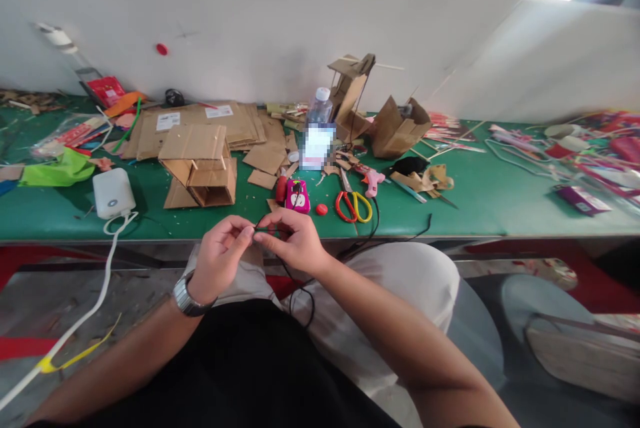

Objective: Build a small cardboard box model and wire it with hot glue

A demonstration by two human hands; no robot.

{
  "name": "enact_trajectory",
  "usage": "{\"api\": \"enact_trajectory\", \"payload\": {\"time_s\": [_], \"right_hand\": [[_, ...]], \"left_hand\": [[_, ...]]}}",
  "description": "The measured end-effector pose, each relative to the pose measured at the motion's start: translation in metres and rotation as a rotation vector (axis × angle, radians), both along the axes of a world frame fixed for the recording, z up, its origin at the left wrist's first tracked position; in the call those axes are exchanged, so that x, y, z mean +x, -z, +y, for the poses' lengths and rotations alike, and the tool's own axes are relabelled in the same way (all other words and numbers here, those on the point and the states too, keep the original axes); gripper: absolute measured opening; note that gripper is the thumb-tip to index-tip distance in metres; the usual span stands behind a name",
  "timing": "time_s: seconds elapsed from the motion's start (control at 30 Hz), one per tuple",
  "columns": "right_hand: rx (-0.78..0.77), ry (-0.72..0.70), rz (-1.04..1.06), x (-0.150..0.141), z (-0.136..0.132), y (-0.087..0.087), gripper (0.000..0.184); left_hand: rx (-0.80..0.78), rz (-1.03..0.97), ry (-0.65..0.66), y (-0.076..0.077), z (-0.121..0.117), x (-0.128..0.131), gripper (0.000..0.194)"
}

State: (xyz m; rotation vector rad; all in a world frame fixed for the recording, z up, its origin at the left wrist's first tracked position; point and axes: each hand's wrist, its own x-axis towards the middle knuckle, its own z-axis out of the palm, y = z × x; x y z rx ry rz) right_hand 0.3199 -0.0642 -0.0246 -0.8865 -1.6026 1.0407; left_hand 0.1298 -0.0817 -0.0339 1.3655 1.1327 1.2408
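Note:
My left hand (220, 258), with a metal watch on its wrist, and my right hand (293, 241) meet above my lap at the front edge of the green table (480, 205). Both pinch a thin black wire (300, 288) between their fingertips. The wire loops down over my light trousers. Just beyond my hands lies a small pink device (297, 196) with a red cylinder beside it.
A folded cardboard box (203, 171) stands left of centre, a white power bank (113, 193) with a white cable further left. Red-and-yellow scissors (353, 205), a pink glue gun (371, 181), a water bottle (318, 131) and cardboard scraps crowd the middle. Craft supplies cover the right end.

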Motion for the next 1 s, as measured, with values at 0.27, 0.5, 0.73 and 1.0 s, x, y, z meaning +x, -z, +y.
{"api": "enact_trajectory", "payload": {"time_s": [0.27,0.5,0.73,1.0], "right_hand": [[0.072,0.022,-0.044,0.001,-0.001,-0.002,0.021],[0.072,-0.006,-0.023,0.001,-0.001,0.001,0.02],[0.101,0.001,-0.054,0.002,-0.002,-0.002,0.015],[-0.022,-0.032,0.01,-0.003,-0.003,-0.001,0.016]], "left_hand": [[0.231,0.205,-0.031,-0.011,-0.004,0.005,0.022],[0.418,0.318,-0.031,-0.012,-0.003,0.004,0.012],[0.434,0.347,-0.006,-0.011,-0.003,0.005,0.011],[0.449,0.366,-0.001,-0.008,-0.002,0.002,0.01]]}}
